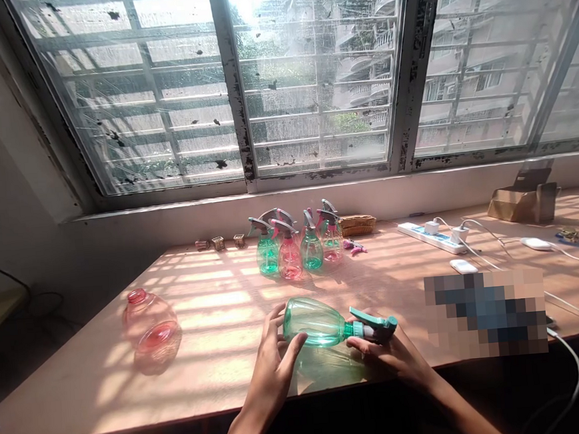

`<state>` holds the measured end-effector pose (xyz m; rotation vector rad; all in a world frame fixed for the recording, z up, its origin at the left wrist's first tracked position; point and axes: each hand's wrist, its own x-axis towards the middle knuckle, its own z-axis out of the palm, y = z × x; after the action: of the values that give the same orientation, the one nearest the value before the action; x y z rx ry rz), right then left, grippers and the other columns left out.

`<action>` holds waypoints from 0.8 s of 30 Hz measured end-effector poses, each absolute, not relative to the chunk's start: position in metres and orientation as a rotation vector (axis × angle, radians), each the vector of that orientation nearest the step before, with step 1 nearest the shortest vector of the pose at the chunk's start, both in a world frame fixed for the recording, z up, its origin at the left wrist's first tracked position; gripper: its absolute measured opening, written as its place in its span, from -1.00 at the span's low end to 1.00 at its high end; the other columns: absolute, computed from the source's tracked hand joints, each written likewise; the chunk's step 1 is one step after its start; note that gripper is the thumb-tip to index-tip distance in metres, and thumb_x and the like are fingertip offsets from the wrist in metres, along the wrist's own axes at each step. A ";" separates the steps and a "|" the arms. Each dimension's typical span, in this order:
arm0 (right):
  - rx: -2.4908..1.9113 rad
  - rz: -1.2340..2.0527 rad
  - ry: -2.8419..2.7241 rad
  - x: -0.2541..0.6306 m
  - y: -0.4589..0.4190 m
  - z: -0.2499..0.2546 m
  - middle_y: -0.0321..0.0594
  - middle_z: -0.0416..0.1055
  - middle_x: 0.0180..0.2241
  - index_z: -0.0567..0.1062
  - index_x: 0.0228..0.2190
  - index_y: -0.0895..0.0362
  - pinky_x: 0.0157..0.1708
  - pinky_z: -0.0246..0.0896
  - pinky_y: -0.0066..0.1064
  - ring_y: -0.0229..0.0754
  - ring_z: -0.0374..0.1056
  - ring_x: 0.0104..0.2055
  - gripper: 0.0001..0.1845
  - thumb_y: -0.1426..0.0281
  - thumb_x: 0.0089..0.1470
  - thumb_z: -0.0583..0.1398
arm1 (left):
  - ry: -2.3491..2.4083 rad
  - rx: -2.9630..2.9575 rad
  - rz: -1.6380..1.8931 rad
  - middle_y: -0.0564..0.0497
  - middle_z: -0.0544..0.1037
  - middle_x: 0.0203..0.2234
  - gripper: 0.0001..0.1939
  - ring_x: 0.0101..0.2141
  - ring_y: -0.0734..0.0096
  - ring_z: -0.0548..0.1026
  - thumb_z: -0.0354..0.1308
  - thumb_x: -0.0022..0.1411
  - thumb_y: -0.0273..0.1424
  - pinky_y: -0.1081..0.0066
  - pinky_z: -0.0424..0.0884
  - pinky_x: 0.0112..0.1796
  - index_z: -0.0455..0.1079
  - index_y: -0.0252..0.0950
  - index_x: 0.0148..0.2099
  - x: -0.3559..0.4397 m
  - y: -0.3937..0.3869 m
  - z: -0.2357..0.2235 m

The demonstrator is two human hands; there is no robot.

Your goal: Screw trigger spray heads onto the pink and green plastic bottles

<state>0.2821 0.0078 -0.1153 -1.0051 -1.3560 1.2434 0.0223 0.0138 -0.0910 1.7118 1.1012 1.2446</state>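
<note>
A clear green spray bottle [314,322] lies sideways between my hands, just above the table's front edge, its base to the left and its grey and green spray head [375,325] to the right. My left hand [278,348] wraps round the base end, with the thumb along the near side. At the neck, my right hand [387,351] grips the spray head from below and behind; part of its fingers is hidden. To the left, a clear pink bottle [150,321] without a spray head rests on the table.
Several green and pink spray bottles [290,257] stand near the window wall. Beside them is a brown package [357,225]. A white power strip [431,237] with cables, a cardboard box [523,202] and a blurred-out object [485,312] occupy the right side of the wooden table [222,383].
</note>
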 end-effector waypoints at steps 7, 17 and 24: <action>-0.946 1.250 -1.230 0.287 0.016 -0.120 -0.20 0.63 -0.44 0.54 -0.24 0.08 -0.36 0.41 -0.26 -0.08 0.49 -0.41 -0.53 0.02 0.00 0.47 | 1.097 2.012 1.350 -0.21 0.25 0.38 -0.48 0.39 -0.13 0.19 0.29 0.32 -0.34 -0.01 0.45 0.14 0.35 -0.08 0.29 0.018 0.023 -0.104; -0.965 1.249 -1.330 0.283 0.010 -0.114 -0.37 0.46 -0.43 0.55 -0.23 0.06 -0.43 0.26 -0.40 -0.23 0.36 -0.44 -0.67 0.15 0.09 0.46 | 1.136 1.756 1.282 -0.20 0.15 0.39 -0.63 0.30 -0.08 0.33 0.14 0.44 -0.09 0.07 0.48 0.10 0.45 -0.19 0.12 0.019 0.020 -0.099; -0.962 1.221 -1.206 0.287 0.017 -0.114 -0.17 0.66 -0.41 0.51 -0.24 0.07 -0.36 0.38 -0.30 -0.08 0.50 -0.40 -0.54 0.02 0.03 0.46 | 1.136 2.001 1.314 -0.13 0.20 0.39 -0.58 0.35 0.04 0.24 0.24 0.37 -0.33 0.13 0.44 0.12 0.37 -0.06 0.24 0.014 0.023 -0.108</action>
<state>0.2872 0.0168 -0.1144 -0.9624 -1.2061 1.2212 0.0143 0.0230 -0.1075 2.0007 1.1362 1.3141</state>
